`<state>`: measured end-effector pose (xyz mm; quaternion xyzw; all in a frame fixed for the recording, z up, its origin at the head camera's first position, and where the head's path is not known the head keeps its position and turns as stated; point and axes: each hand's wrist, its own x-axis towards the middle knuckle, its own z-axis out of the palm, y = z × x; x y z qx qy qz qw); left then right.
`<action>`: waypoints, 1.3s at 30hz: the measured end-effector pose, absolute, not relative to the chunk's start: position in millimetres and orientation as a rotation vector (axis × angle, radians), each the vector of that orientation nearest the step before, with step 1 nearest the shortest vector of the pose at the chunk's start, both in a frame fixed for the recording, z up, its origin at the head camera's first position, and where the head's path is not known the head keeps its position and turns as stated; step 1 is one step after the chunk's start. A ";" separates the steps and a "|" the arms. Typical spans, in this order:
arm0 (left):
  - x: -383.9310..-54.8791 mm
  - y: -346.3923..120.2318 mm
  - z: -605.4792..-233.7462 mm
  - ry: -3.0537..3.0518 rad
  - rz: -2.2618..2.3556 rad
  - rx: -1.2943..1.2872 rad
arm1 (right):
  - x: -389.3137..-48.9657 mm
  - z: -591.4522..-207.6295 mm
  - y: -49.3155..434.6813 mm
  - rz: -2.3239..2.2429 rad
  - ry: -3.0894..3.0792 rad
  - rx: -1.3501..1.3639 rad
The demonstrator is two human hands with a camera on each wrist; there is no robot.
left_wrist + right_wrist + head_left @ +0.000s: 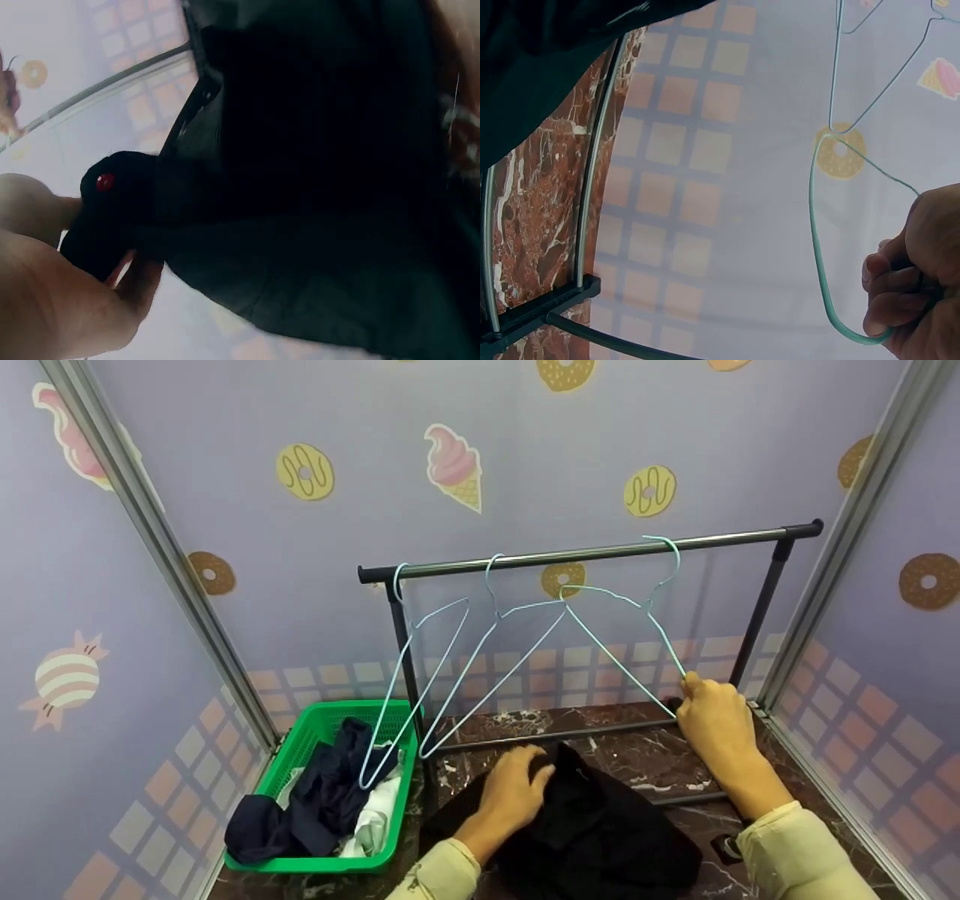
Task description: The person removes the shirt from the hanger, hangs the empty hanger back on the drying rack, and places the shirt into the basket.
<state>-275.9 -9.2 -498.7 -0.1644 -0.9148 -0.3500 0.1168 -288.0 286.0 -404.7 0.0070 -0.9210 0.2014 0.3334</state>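
My right hand [716, 724] grips the lower right corner of a light teal wire clothes hanger [611, 656], whose hook is over the rail. In the right wrist view, the fingers [892, 300] curl round the hanger's end. A black garment [600, 825] is bunched below the rail, and my left hand [514, 787] holds its upper part. The left wrist view shows the cloth [315, 187] pinched between thumb and fingers, with a small red round spot [105, 181] on it. Much of the garment lies in folds.
Two more wire hangers [487, 660] hang on the left of the metal rail [577, 556]. The green basket [405, 810] at left holds dark blue clothing [330, 787] and white clothing [382, 806]. A dark marble-patterned surface [645, 757] lies under the rack, with patterned walls around.
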 end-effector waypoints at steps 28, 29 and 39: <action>-279.5 33.6 -589.3 -3.459 -0.127 -0.442 | -288.1 -411.2 280.0 0.451 -2.414 0.034; -281.5 33.8 -589.7 -3.463 -0.126 -0.445 | -288.0 -411.4 280.0 0.447 -2.414 0.033; -300.4 36.7 -607.0 -3.455 -0.240 -0.467 | -288.6 -412.9 280.7 0.482 -2.427 0.019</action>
